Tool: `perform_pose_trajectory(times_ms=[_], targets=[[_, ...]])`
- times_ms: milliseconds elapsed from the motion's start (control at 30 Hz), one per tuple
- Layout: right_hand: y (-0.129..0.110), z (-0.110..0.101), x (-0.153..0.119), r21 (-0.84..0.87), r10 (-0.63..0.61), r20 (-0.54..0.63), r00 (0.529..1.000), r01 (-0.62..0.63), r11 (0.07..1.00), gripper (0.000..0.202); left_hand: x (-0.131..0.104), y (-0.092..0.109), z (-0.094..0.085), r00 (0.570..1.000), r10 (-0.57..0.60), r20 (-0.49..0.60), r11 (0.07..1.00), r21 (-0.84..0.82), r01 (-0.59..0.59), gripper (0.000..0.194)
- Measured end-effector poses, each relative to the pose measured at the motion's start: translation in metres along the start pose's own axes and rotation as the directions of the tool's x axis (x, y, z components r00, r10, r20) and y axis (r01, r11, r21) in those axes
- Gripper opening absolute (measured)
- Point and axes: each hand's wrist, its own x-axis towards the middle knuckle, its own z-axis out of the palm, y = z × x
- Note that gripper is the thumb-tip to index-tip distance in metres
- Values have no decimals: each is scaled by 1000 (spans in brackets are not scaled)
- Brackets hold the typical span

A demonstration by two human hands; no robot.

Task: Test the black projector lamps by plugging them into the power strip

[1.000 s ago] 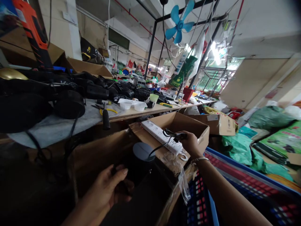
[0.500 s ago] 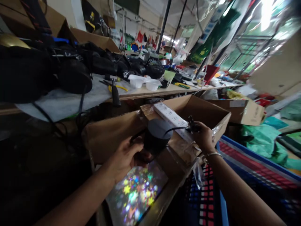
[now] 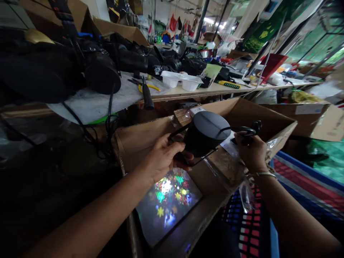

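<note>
My left hand (image 3: pixel 163 157) grips a black cylindrical projector lamp (image 3: pixel 205 132) over an open cardboard box (image 3: pixel 126 143), with its lens turned down. The lamp throws coloured stars and shapes onto the box floor (image 3: pixel 169 200). My right hand (image 3: pixel 251 150) holds the black plug (image 3: pixel 248 130) of the lamp's cord, close to a white power strip (image 3: pixel 228 145) that lies on a second cardboard box (image 3: pixel 279 125). A bracelet circles my right wrist.
A long workbench (image 3: pixel 188 95) behind the boxes carries many black lamps, white plastic trays (image 3: pixel 180 80), pliers (image 3: pixel 142 84) and screwdrivers. A blue crate (image 3: pixel 295 186) stands at the lower right. More cardboard boxes (image 3: pixel 322 120) lie at the right.
My left hand has lifted the lamp up and toward the right. Coloured light now shines into the box, which was dark a second ago. The view has tilted downward.
</note>
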Motion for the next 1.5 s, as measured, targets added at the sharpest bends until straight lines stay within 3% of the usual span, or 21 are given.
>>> perform_pose_trajectory(times_ms=[600, 1033, 1500], targets=[[-10, -1, 2, -36, 20, -39, 999, -22, 999, 23, -2, -1, 5, 995, -11, 99, 998, -62, 17, 23], [-15, -5, 0, -78, 50, -4, 999, -50, 996, 20, -7, 2, 4, 999, -12, 53, 999, -37, 14, 18], [-15, -5, 0, -93, 63, 6, 998, -62, 994, 23, -10, 2, 0, 999, 25, 44, 999, -44, -23, 25]])
